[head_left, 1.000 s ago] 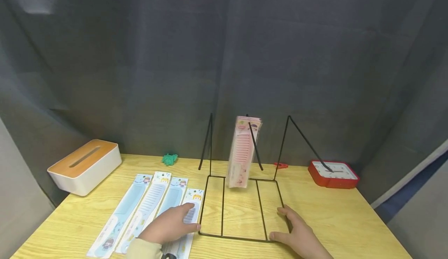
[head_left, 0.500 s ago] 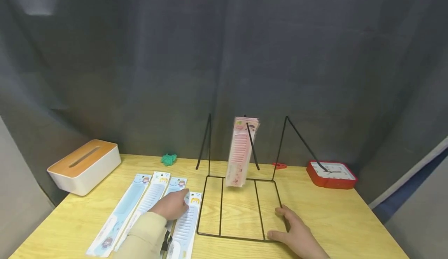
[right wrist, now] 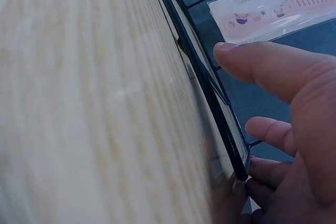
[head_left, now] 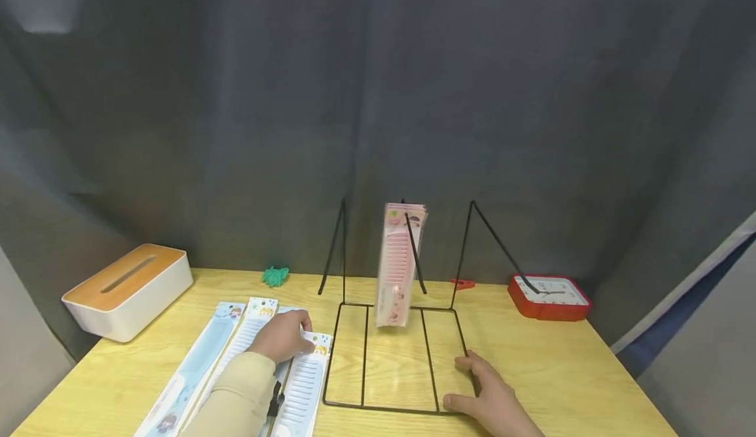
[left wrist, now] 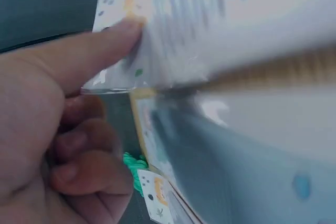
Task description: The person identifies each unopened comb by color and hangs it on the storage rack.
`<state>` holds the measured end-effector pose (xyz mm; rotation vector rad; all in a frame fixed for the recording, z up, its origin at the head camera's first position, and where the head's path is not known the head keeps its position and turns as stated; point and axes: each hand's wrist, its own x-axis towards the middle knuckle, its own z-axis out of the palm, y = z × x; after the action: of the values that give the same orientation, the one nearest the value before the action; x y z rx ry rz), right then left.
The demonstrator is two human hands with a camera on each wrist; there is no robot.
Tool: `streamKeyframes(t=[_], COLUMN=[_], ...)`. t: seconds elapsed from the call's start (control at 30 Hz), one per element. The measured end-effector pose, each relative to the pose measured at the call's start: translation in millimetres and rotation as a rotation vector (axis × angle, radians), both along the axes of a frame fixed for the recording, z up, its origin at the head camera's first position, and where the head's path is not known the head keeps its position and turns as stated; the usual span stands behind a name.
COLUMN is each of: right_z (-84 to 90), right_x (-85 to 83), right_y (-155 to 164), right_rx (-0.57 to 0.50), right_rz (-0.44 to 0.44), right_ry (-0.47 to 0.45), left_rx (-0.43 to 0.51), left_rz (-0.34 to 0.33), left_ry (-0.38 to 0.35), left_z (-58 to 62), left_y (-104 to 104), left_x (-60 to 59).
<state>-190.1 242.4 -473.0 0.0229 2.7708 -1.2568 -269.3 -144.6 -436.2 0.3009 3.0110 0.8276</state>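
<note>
Several packaged combs [head_left: 227, 352] lie side by side on the wooden table [head_left: 561, 371], left of a black wire rack [head_left: 364, 358]. My left hand [head_left: 298, 335] is at the far end of the rightmost white comb package [head_left: 304, 381]. The blurred left wrist view shows this hand [left wrist: 105, 77] with its thumb on the package's card top [left wrist: 173, 30] and its fingers curled underneath, pinching it. My right hand [head_left: 466, 384] rests flat on the rack's front right corner, with the wire [right wrist: 210, 93] between its thumb and fingers [right wrist: 268, 129]. Pink comb packs [head_left: 397, 263] hang from the rack's middle arm.
A white tissue box with a wooden lid [head_left: 124, 289] stands at the left rear. A green tuft [head_left: 274, 276] and a red clip [head_left: 463, 284] lie behind the rack, and a red clock [head_left: 549, 297] sits at the right rear. A dark curtain closes off the back.
My left hand has slid up the white comb package from its middle to its card top and pinched it. The right hand stays on the rack's corner.
</note>
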Motion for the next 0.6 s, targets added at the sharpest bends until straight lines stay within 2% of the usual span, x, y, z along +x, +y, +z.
streamKeyframes(t=[0.13, 0.37, 0.5, 0.6], right_z=[-1.2, 0.4, 0.3, -0.4], right_x=[-0.3, -3.3, -2.7, -2.7], right_y=[-1, -8, -8, -5], right_rx=[0.017, 0.098, 0.146, 0.184], right_rz=[-0.003, -0.021, 0.021, 0.037], right_ry=[0.000, -0.031, -0.020, -0.021], left_rx=[0.110, 0.385, 0.478, 0.519], left_rz=[0.014, 0.051, 0.018, -0.041], left_ry=[0.054, -0.004, 0.004, 0.018], left_z=[6.0, 27.8, 43.3, 55.8], left_y=[-3, -13, -12, -9], left_x=[8.5, 35.6, 50.9, 59.9])
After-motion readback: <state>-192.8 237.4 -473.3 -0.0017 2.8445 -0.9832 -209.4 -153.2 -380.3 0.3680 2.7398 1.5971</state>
